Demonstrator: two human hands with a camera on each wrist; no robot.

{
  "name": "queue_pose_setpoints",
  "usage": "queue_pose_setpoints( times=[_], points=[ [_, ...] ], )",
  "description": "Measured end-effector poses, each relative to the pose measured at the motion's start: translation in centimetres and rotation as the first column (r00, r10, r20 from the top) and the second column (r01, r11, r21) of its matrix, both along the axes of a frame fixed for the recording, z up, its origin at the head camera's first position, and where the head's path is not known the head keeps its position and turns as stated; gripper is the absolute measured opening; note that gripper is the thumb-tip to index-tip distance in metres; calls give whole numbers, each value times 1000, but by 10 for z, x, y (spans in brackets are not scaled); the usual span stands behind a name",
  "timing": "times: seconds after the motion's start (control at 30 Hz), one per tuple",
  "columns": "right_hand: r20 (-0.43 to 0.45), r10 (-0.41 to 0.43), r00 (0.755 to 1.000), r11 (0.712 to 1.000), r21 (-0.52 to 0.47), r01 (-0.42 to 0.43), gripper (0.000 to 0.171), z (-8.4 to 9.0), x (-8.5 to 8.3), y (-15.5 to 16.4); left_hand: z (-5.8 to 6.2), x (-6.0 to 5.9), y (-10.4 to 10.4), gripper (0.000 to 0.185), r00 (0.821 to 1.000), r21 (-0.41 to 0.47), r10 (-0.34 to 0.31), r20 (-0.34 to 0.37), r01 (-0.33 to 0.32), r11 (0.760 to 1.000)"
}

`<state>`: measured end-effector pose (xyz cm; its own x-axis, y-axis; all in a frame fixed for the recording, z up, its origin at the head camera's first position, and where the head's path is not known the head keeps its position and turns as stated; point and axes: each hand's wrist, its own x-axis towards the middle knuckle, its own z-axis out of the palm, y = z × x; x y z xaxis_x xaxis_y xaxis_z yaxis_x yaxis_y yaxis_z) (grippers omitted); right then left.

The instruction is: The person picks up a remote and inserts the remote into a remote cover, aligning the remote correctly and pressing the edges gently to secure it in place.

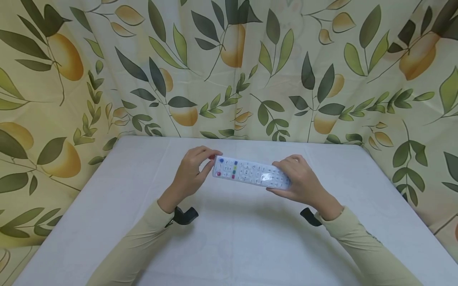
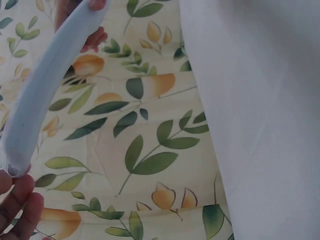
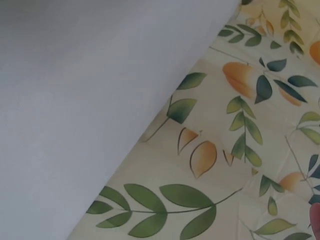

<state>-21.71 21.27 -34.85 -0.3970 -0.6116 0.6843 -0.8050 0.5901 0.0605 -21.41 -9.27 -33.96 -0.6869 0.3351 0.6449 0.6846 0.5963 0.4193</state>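
Observation:
A white remote control (image 1: 247, 170) with coloured buttons is held up over the table, its button face toward the head camera and its right end slightly lower. My right hand (image 1: 301, 178) grips the right end, thumb below and fingers over the top edge. At the other end, my left hand (image 1: 189, 171) pinches the corner with its fingertips. A small reddish spot shows between those fingers, too small to identify. In the left wrist view the remote's smooth pale back (image 2: 45, 85) slants upward, its lower tip at the left fingers (image 2: 22, 207). Only a fingertip (image 3: 315, 219) shows in the right wrist view.
A white-covered table (image 1: 229, 246) lies beneath both hands. Behind it and at both sides hangs a cloth (image 1: 214, 91) printed with leaves and fruit. Each wrist carries a black camera mount (image 1: 186, 216).

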Motion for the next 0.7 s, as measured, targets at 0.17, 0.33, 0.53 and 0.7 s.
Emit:
queue_pose_setpoints(
  times=[0.17, 0.33, 0.53, 0.7],
  points=[
    [-21, -45, 999, 998, 51, 46, 72, 2, -1, 0, 1, 5, 7, 40, 992, -328, 36, -122, -74, 942],
    [-24, -55, 998, 996, 64, 56, 72, 3, 0, -3, 0, 7, 19, 63, 943, -516, 0, -334, -183, 837],
    [35, -2, 999, 999, 53, 0, 66, -1, 1, -8, -1, 2, 22, 54, 932, -524, -31, -361, -176, 833],
    [82, 33, 996, 999, 37, -37, 67, -7, 1, -11, 0, -1, 22, 53, 952, -528, -80, -297, -94, 844]
  ],
)
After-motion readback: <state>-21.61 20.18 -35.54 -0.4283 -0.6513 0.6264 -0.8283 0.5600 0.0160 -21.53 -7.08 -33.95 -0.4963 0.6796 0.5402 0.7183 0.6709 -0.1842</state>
